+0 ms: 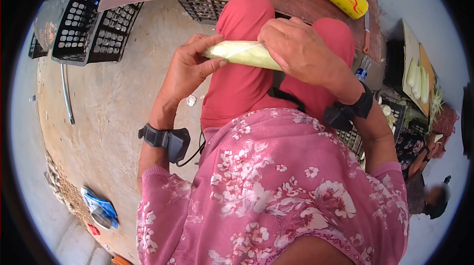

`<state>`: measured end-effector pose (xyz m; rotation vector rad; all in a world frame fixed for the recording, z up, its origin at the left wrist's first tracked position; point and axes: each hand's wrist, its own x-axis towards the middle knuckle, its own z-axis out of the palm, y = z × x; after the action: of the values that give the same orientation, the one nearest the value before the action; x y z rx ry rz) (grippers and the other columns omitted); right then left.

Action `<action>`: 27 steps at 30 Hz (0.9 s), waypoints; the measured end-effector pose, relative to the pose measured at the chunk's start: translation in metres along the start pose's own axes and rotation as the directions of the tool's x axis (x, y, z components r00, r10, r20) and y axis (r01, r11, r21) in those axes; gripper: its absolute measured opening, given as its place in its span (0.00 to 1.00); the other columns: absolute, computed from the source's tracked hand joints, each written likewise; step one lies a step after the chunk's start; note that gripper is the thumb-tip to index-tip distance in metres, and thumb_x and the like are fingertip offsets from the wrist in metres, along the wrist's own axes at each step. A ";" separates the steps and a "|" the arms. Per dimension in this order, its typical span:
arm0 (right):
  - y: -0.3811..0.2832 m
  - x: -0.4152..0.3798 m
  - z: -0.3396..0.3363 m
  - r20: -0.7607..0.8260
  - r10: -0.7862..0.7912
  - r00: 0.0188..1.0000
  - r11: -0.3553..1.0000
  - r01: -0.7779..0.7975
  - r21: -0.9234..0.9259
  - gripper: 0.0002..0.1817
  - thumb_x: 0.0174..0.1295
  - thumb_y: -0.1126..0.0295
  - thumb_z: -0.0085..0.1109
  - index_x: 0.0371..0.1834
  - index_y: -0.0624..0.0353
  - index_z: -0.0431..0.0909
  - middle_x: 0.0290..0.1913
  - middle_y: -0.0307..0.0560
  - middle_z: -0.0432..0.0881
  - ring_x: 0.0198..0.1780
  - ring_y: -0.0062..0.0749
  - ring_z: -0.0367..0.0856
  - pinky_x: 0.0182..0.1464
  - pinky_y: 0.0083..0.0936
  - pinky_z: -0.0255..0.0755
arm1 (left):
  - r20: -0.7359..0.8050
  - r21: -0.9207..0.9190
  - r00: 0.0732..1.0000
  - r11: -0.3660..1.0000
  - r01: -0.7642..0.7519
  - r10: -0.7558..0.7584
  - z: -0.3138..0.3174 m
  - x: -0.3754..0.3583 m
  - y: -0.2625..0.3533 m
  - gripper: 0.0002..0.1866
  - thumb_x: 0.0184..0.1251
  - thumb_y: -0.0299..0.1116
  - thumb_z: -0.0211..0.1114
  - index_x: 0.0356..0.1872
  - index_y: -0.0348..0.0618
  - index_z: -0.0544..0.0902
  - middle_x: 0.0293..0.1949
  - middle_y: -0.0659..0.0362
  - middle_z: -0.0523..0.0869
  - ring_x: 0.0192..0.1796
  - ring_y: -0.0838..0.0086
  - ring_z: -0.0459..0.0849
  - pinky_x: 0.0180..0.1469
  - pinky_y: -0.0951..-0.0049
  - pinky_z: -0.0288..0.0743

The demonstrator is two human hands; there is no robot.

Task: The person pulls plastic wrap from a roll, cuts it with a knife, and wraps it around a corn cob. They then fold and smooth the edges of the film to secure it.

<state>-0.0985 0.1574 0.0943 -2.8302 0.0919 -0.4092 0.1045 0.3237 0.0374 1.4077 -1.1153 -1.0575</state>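
Above red trousers (232, 84), corn ear (244, 53) lying crosswise; left hand (191, 65) pinching left end between thumb and fingers, right hand (296, 47) wrapping right end from above. Risk: ear slipping down if left pinch is loosening.

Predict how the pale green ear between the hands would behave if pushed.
The pale green ear is probably stiff, spanning left hand to right hand without sagging. Its rounded sides suggest it might roll; its smooth sheen hints at slipperiness.
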 end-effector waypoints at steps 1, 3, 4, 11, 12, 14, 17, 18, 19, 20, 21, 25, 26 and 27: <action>0.001 -0.001 0.001 0.004 0.018 1.000 1.000 -0.018 0.020 0.04 0.59 0.74 0.58 0.36 0.58 0.76 0.36 0.45 0.77 0.40 0.40 0.79 0.43 0.35 0.70 | 0.001 0.002 1.000 1.000 0.002 -0.002 0.000 0.001 0.001 0.25 0.62 0.22 0.72 0.62 0.37 0.80 0.50 0.61 0.80 0.51 0.78 0.80 0.53 0.79 0.77; 0.001 -0.003 0.001 0.008 0.033 0.999 0.998 -0.033 0.049 0.04 0.59 0.74 0.58 0.36 0.59 0.76 0.36 0.46 0.77 0.40 0.41 0.79 0.43 0.36 0.71 | -0.005 0.006 1.000 1.000 0.009 -0.009 0.000 0.000 0.002 0.25 0.62 0.22 0.72 0.62 0.37 0.80 0.50 0.62 0.80 0.50 0.79 0.80 0.53 0.79 0.77; 0.000 -0.003 0.001 0.011 0.039 0.999 0.997 -0.040 0.066 0.04 0.58 0.75 0.58 0.36 0.59 0.76 0.36 0.46 0.76 0.39 0.42 0.79 0.43 0.36 0.71 | 0.000 0.014 1.000 1.000 0.015 -0.015 -0.001 -0.001 0.002 0.25 0.62 0.22 0.72 0.62 0.38 0.80 0.50 0.62 0.80 0.50 0.79 0.80 0.53 0.79 0.76; -0.011 -0.014 -0.003 0.020 -0.020 1.000 0.995 0.018 0.096 0.07 0.58 0.75 0.59 0.38 0.61 0.75 0.39 0.47 0.74 0.41 0.42 0.76 0.43 0.35 0.70 | 0.033 0.007 0.999 1.000 -0.007 0.007 -0.003 0.002 -0.001 0.24 0.62 0.20 0.71 0.62 0.36 0.80 0.50 0.61 0.80 0.49 0.79 0.81 0.49 0.79 0.78; -0.010 -0.016 -0.002 0.016 -0.032 0.999 0.995 0.031 0.093 0.07 0.58 0.74 0.60 0.38 0.62 0.75 0.39 0.47 0.74 0.41 0.41 0.76 0.43 0.35 0.69 | 0.038 0.014 0.999 1.000 -0.012 0.011 -0.003 0.002 0.000 0.24 0.63 0.20 0.71 0.62 0.36 0.80 0.50 0.61 0.80 0.49 0.79 0.81 0.49 0.79 0.78; -0.011 -0.017 -0.002 0.002 -0.059 0.998 0.994 0.059 0.097 0.08 0.57 0.74 0.60 0.38 0.61 0.75 0.40 0.46 0.74 0.42 0.40 0.76 0.44 0.34 0.69 | 0.044 -0.019 0.999 1.000 -0.007 0.008 -0.003 0.002 0.001 0.24 0.63 0.21 0.71 0.62 0.36 0.80 0.51 0.60 0.80 0.49 0.79 0.81 0.48 0.79 0.78; -0.016 -0.019 -0.002 -0.019 -0.085 0.996 0.988 0.087 0.125 0.09 0.55 0.77 0.62 0.39 0.62 0.75 0.42 0.47 0.75 0.43 0.40 0.76 0.44 0.33 0.69 | 0.058 0.056 0.998 0.998 -0.023 0.020 -0.004 0.001 0.003 0.23 0.64 0.23 0.71 0.61 0.35 0.80 0.51 0.59 0.80 0.48 0.79 0.80 0.46 0.79 0.78; -0.017 -0.021 0.000 -0.019 -0.084 0.996 0.987 0.086 0.137 0.10 0.54 0.79 0.62 0.39 0.62 0.75 0.44 0.47 0.76 0.44 0.40 0.77 0.44 0.33 0.69 | 0.065 0.102 0.998 0.994 -0.032 0.025 -0.004 0.001 0.003 0.23 0.64 0.23 0.71 0.61 0.34 0.80 0.51 0.58 0.80 0.48 0.79 0.80 0.46 0.79 0.77; -0.018 -0.022 0.003 -0.019 -0.082 0.996 0.985 0.084 0.150 0.11 0.52 0.81 0.63 0.39 0.63 0.76 0.46 0.48 0.77 0.45 0.40 0.78 0.44 0.33 0.69 | 0.055 0.105 0.998 0.994 -0.030 0.025 -0.003 0.000 0.003 0.23 0.65 0.24 0.70 0.61 0.35 0.81 0.50 0.59 0.80 0.48 0.79 0.80 0.48 0.79 0.76; -0.018 -0.024 0.007 -0.053 -0.088 0.995 0.986 0.094 0.134 0.10 0.53 0.79 0.62 0.38 0.63 0.76 0.45 0.48 0.77 0.44 0.39 0.78 0.44 0.32 0.69 | 0.045 0.107 0.999 0.994 -0.029 0.024 -0.001 -0.001 0.004 0.22 0.65 0.24 0.70 0.61 0.36 0.81 0.49 0.60 0.80 0.49 0.78 0.79 0.50 0.79 0.75; -0.017 -0.026 0.011 -0.087 -0.096 0.992 0.987 0.105 0.118 0.08 0.55 0.77 0.61 0.37 0.62 0.76 0.45 0.47 0.77 0.44 0.38 0.77 0.44 0.32 0.68 | 0.034 0.109 0.999 0.994 -0.028 0.024 0.000 -0.001 0.003 0.22 0.66 0.25 0.69 0.62 0.37 0.81 0.48 0.60 0.81 0.49 0.78 0.79 0.52 0.79 0.74; -0.017 -0.029 0.013 -0.130 -0.105 0.986 0.991 0.114 0.067 0.07 0.55 0.75 0.60 0.36 0.62 0.76 0.45 0.46 0.78 0.44 0.36 0.77 0.44 0.30 0.68 | 0.037 0.127 0.999 0.991 -0.037 0.032 -0.001 0.003 -0.002 0.22 0.67 0.28 0.69 0.62 0.39 0.81 0.44 0.62 0.81 0.47 0.80 0.78 0.50 0.79 0.72; -0.017 -0.028 0.014 -0.147 -0.108 0.983 0.991 0.118 0.058 0.07 0.55 0.74 0.60 0.36 0.62 0.77 0.45 0.46 0.78 0.44 0.35 0.77 0.43 0.30 0.68 | 0.043 0.114 0.998 0.993 -0.041 0.036 -0.002 0.004 -0.004 0.22 0.67 0.28 0.69 0.62 0.39 0.82 0.43 0.63 0.81 0.46 0.80 0.77 0.49 0.79 0.72; -0.017 -0.028 0.016 -0.164 -0.111 0.980 0.991 0.121 0.050 0.07 0.55 0.74 0.60 0.36 0.62 0.77 0.45 0.46 0.78 0.43 0.35 0.77 0.43 0.30 0.68 | 0.049 0.100 0.998 0.994 -0.045 0.040 -0.002 0.005 -0.006 0.22 0.67 0.28 0.70 0.62 0.39 0.82 0.41 0.64 0.81 0.44 0.81 0.77 0.48 0.79 0.72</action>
<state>-0.1200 0.1809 0.0775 -2.7481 -0.0528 -0.6553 0.1083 0.3195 0.0319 1.4383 -1.2430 -1.0203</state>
